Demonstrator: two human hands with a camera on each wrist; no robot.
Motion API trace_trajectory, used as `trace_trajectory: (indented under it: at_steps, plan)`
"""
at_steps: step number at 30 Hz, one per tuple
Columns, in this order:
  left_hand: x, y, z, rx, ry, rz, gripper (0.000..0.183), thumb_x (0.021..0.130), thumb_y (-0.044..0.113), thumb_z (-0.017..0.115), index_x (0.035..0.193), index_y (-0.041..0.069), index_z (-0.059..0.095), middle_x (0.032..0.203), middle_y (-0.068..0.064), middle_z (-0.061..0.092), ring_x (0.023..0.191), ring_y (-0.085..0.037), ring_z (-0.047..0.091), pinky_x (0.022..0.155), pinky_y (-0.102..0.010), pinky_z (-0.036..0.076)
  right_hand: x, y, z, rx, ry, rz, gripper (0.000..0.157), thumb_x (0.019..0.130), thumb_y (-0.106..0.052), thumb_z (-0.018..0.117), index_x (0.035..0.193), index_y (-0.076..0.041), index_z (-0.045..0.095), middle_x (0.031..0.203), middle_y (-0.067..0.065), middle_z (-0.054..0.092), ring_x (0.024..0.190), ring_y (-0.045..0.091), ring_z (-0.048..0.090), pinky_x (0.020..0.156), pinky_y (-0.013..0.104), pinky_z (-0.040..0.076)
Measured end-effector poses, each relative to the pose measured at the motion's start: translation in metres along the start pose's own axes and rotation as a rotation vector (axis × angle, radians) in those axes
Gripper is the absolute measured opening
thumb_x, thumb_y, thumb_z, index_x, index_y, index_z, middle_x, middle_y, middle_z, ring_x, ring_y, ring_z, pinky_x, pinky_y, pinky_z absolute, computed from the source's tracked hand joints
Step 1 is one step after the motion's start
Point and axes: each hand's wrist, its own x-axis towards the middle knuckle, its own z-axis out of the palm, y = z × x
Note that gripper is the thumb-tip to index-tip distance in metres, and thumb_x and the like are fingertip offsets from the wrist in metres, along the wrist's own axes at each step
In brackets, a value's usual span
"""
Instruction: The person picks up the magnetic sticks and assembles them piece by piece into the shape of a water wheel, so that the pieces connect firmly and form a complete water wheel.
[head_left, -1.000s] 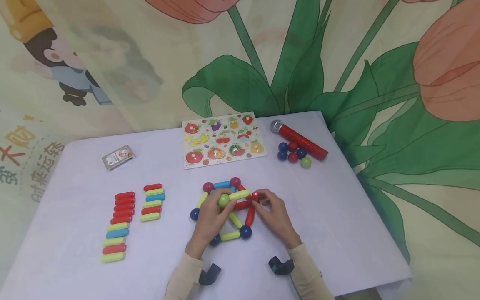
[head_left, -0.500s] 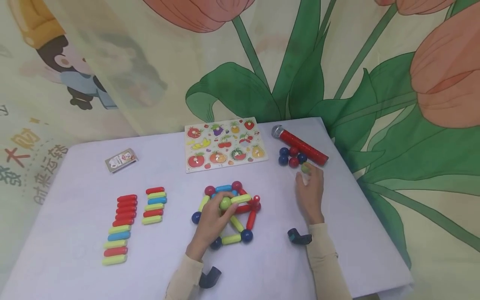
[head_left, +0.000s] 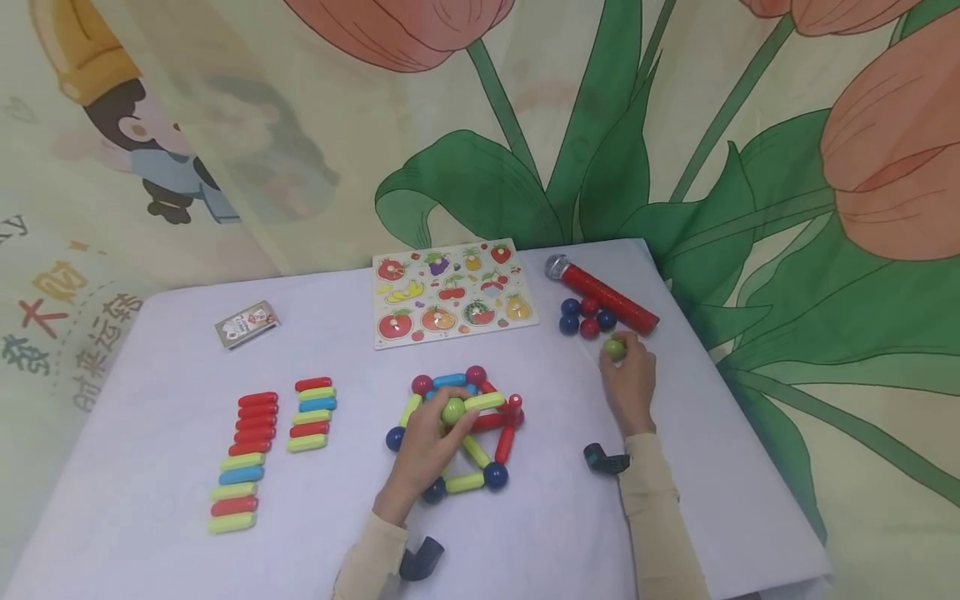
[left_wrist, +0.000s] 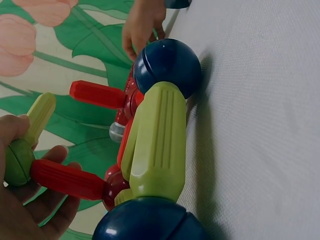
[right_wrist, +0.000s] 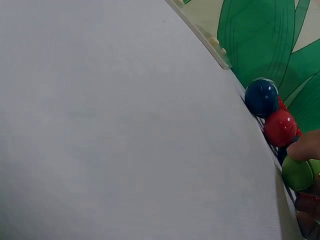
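Observation:
My left hand [head_left: 422, 446] holds a green ball [head_left: 453, 411] at the top of a magnetic ball-and-rod structure. A yellow-green rod [head_left: 484, 402] sticks out from that ball to the right, and a red rod [left_wrist: 67, 179] slopes from it to a red ball. Blue balls [head_left: 496, 476] and yellow-green rods [left_wrist: 159, 145] form the near side of the frame. At the right, my right hand [head_left: 632, 383] pinches a second green ball [right_wrist: 297, 173] between thumb and fingers, just in front of a cluster of blue balls [head_left: 569, 325] and red balls [head_left: 589, 328].
A red microphone [head_left: 611, 298] lies behind the loose balls. The fruit puzzle board [head_left: 453, 292] is at the back, with a small box [head_left: 247, 324] to its left. Two columns of loose rods [head_left: 257, 423] lie left of the structure on the white-covered table [head_left: 150, 400].
My right hand has left the structure's red rods, reached right to the ball cluster, and now pinches the green ball, slightly nearer me. My left hand stays on its green ball.

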Motion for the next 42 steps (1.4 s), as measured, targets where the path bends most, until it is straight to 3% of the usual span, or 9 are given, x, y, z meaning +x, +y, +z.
trace_trajectory:
  at_steps: [6,10,14,17,21,24,30,42]
  plan:
    - [-0.001,-0.001,0.001,-0.006,-0.003,-0.007,0.027,0.089,0.024,0.069,0.112,0.015,0.059,0.080,0.010,0.052,0.074,-0.009,0.050,0.062,-0.019,0.045,-0.026,-0.006,-0.001,0.040,-0.059,0.065,0.037,0.095,-0.018,0.056,0.130,-0.007,0.051,0.128,0.016,0.054,0.118,0.033,0.045,0.100,0.052,0.040]
    - [0.000,-0.001,0.001,-0.014,0.003,-0.010,0.027,0.089,0.023,0.070,0.113,0.015,0.059,0.078,0.009,0.051,0.072,-0.009,0.050,0.061,-0.019,0.044,-0.045,-0.013,0.001,0.056,-0.127,0.058,0.039,0.096,-0.022,0.056,0.132,-0.010,0.050,0.133,0.014,0.052,0.126,0.032,0.045,0.103,0.050,0.040]
    - [0.002,-0.001,0.001,-0.011,0.007,0.000,0.028,0.088,0.020,0.070,0.113,0.014,0.059,0.079,0.009,0.052,0.071,-0.010,0.050,0.060,-0.019,0.044,-0.064,-0.029,0.004,0.143,-0.175,-0.046,0.039,0.094,-0.021,0.061,0.130,-0.012,0.050,0.126,0.013,0.057,0.109,0.028,0.057,0.090,0.044,0.050]
    - [0.002,-0.001,0.001,-0.005,0.010,0.006,0.028,0.088,0.020,0.070,0.113,0.014,0.059,0.080,0.008,0.053,0.072,-0.010,0.050,0.060,-0.019,0.044,-0.079,-0.050,0.007,0.273,-0.190,-0.187,0.038,0.091,-0.017,0.065,0.126,-0.010,0.053,0.120,0.011,0.060,0.100,0.023,0.060,0.083,0.039,0.053]
    - [0.002,-0.001,0.002,0.002,0.019,0.006,0.027,0.088,0.019,0.070,0.112,0.014,0.059,0.081,0.008,0.054,0.073,-0.010,0.051,0.061,-0.019,0.044,-0.096,-0.078,0.011,0.414,-0.238,-0.330,0.035,0.091,-0.012,0.065,0.124,-0.005,0.054,0.117,0.009,0.061,0.106,0.020,0.059,0.090,0.040,0.051]
    - [0.002,-0.001,0.002,0.001,0.024,0.007,0.027,0.088,0.018,0.070,0.113,0.012,0.059,0.084,0.007,0.057,0.074,-0.010,0.052,0.061,-0.019,0.045,-0.105,-0.093,0.013,0.466,-0.287,-0.373,0.034,0.092,-0.009,0.062,0.124,-0.001,0.053,0.115,0.012,0.062,0.105,0.025,0.061,0.094,0.045,0.049]
    - [0.001,-0.001,0.003,-0.004,0.013,-0.003,0.028,0.089,0.018,0.069,0.113,0.014,0.057,0.088,0.006,0.058,0.076,-0.010,0.052,0.062,-0.019,0.046,-0.119,-0.111,0.005,0.477,-0.357,-0.370,0.031,0.093,-0.003,0.059,0.122,0.006,0.051,0.115,0.019,0.061,0.108,0.034,0.062,0.093,0.050,0.049]
    - [0.001,0.000,0.003,-0.009,0.014,0.009,0.028,0.089,0.018,0.069,0.114,0.012,0.058,0.086,0.004,0.058,0.075,-0.010,0.052,0.061,-0.019,0.047,-0.118,-0.110,0.003,0.498,-0.387,-0.327,0.032,0.094,-0.006,0.059,0.123,0.004,0.051,0.118,0.019,0.060,0.111,0.033,0.061,0.095,0.048,0.047]
